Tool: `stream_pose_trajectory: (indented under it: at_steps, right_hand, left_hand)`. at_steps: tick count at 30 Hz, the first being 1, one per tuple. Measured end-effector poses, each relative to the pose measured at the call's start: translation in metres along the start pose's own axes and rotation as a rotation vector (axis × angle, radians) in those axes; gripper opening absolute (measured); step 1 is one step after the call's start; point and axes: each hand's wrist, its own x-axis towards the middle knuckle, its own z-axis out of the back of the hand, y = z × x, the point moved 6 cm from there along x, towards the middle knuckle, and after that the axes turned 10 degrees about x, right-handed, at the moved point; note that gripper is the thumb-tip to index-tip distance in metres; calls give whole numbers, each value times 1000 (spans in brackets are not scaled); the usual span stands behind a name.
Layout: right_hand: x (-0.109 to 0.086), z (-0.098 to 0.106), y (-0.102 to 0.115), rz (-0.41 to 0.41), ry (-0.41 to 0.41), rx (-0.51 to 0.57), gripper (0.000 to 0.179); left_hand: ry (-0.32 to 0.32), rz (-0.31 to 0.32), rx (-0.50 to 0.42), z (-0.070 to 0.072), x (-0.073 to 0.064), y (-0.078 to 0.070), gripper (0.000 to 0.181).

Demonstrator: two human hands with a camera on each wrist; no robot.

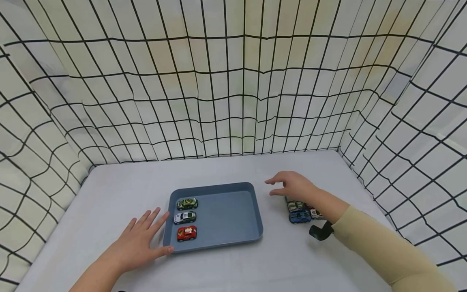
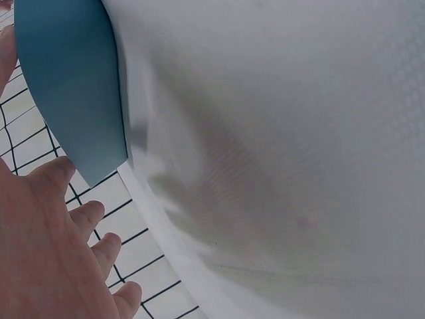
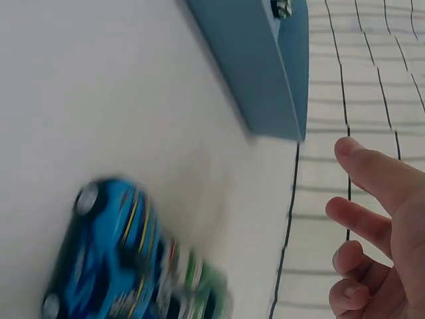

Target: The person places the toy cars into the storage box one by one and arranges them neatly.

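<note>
A blue-grey tray (image 1: pixel 228 215) lies on the white table, with three toy cars in a column along its left side: a green patterned car (image 1: pixel 187 203), a white car (image 1: pixel 185 217) and a red car (image 1: pixel 187 233). My left hand (image 1: pixel 136 241) has its fingers spread at the tray's left edge, thumb at the near left corner. To the right of the tray, my right hand (image 1: pixel 293 187) is raised with thumb and forefinger apart, holding nothing. Below it sits a group of toy cars, including a blue car (image 1: pixel 300 216), partly hidden by the forearm.
Black-lined netting (image 1: pixel 233 97) over pale cloth rises behind the table and along both sides. A dark strap-like piece (image 1: pixel 321 232) hangs under the right wrist. White cloth (image 1: pixel 219 267) covers the table around the tray.
</note>
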Motion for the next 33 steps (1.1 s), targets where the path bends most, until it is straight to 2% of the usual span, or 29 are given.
stream_pose_trajectory:
  at_steps: [6,12,19,26,33]
  right_hand:
    - [-17,16,-29,-37,-7,-6,44]
    - [-25,24,-42,-35,12,-18,42]
    - [-28,23,-49,-30,60,-30,39]
    - [-26,17,-61,-121,129,-47,33]
    - [-26,14,-68,-152,166,-48,29]
  left_hand:
    - [-1,-1,6,-1,-1,2,111]
    - [-7,-4,4,1,-1,0,110]
    - [-8,0,4,2,0,-1,110]
    - [0,6,-12,2,-2,1,109]
    - [10,5,-18,2,-2,1,109]
